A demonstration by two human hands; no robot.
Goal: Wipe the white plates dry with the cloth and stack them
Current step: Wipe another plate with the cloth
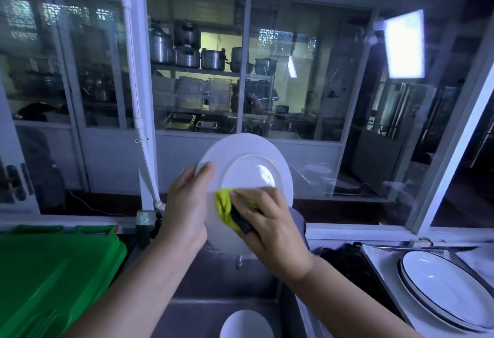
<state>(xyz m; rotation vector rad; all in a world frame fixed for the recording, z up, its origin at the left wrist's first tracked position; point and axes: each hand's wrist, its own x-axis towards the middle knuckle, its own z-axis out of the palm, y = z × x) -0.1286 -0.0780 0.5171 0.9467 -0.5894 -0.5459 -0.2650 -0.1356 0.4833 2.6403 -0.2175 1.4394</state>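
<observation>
Left hand (187,212) fingers (208,170) grip the upright plate (251,161) by its left rim; right hand (272,228) fingers (248,200) hold a bunched cloth (224,205) against its lower face. Below them lies a sink plate (244,324); right, a stack (441,292); left, a green lid (53,270).

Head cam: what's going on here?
A person is drying a white plate held up over a steel sink. The left hand grips the plate's left rim, and the right hand holds a yellow-green cloth against its lower face. A stack of dark-rimmed plates sits on a tray to the right. Another plate lies in the sink below.
</observation>
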